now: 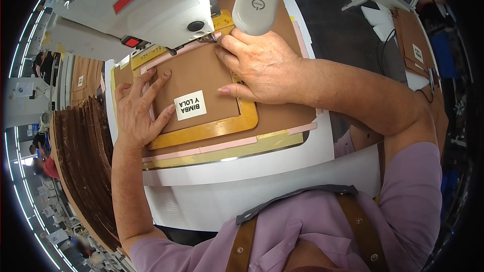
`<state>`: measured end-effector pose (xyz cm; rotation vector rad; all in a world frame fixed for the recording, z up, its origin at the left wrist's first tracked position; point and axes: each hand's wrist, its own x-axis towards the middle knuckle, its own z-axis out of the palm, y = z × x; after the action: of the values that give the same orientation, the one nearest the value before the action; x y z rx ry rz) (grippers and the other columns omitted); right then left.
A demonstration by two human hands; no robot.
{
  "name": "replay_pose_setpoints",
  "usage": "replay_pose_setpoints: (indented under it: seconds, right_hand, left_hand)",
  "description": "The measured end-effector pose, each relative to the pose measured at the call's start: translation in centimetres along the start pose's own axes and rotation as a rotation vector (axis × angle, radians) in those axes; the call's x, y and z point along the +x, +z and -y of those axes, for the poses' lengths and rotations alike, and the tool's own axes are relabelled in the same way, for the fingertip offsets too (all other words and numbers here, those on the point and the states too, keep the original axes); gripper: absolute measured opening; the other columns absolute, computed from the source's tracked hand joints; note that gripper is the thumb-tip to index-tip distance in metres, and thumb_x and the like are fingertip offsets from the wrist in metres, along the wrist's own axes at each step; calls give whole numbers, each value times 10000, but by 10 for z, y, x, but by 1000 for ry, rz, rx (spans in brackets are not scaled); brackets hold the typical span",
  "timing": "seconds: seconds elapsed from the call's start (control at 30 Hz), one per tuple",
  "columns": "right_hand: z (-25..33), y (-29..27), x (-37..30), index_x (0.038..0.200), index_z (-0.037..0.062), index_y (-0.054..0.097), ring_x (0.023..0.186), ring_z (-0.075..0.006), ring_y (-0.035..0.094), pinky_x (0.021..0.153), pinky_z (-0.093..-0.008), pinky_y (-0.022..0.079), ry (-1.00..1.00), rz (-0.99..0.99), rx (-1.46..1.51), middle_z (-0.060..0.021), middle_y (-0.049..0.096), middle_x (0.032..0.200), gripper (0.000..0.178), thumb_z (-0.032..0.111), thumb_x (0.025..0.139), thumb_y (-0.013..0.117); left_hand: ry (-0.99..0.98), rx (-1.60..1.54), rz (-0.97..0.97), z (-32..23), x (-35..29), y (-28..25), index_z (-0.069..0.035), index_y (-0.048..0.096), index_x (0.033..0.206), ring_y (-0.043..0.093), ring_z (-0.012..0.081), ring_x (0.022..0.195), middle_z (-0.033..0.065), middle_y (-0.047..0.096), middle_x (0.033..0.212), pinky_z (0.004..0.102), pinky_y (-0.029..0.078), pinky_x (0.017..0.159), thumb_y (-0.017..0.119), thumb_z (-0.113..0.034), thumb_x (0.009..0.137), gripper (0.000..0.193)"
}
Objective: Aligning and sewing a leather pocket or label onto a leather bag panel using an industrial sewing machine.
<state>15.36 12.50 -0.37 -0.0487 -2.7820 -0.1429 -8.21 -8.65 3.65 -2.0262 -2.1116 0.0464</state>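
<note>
A brown leather-like panel (pixel 194 78) with a white label (pixel 190 105) lies inside a yellow frame-shaped template (pixel 212 128), under the head of a white sewing machine (pixel 131 0). Spread fingers of my left hand (pixel 135 116) press flat on the template's left side and the panel, the thumb close to the label. My right hand (pixel 264 65) rests over the template's right side, thumb apart from the bent fingers. Its fingertips are close to the machine's needle area (pixel 206 38), which is partly hidden. Pink strips (pixel 227 146) line the larger brown backing (pixel 287 106) around the template.
A pale rounded lamp-like arm (pixel 258 0) hangs just above my right hand. Brown layered pieces (pixel 80 156) are stacked at the left. More labelled brown pieces (pixel 411 35) lie at the far right near a cable. White sheeting (pixel 282 163) curves along the near side.
</note>
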Motion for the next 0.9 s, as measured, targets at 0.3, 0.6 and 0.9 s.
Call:
replay_pose_setpoints:
  seconds: [0.3,0.6,0.9]
  right_hand:
    - [2,2,10,1253,-36,655,1048,-225,568,850,-337,549,1,-21,106,-102,600,1165,667,539,915,647]
    - [-11,-9,8,1121,39,712,957,-275,671,840,-402,561,-110,-62,294,-107,685,996,400,351,873,742]
    - [21,-17,1,932,59,706,836,-202,644,732,-349,503,-376,-37,321,-74,659,930,327,299,743,824]
  left_hand:
    - [160,-134,-149,-37,40,9,-71,649,1306,622,222,1229,72,636,1393,428,380,1064,787,-343,799,592]
    - [163,-401,-129,-43,49,35,-62,561,1407,514,271,1385,115,557,1489,482,352,1143,768,-358,783,721]
    - [181,-409,-106,-40,49,37,-73,571,1395,487,259,1401,100,535,1507,495,335,1156,750,-439,768,749]
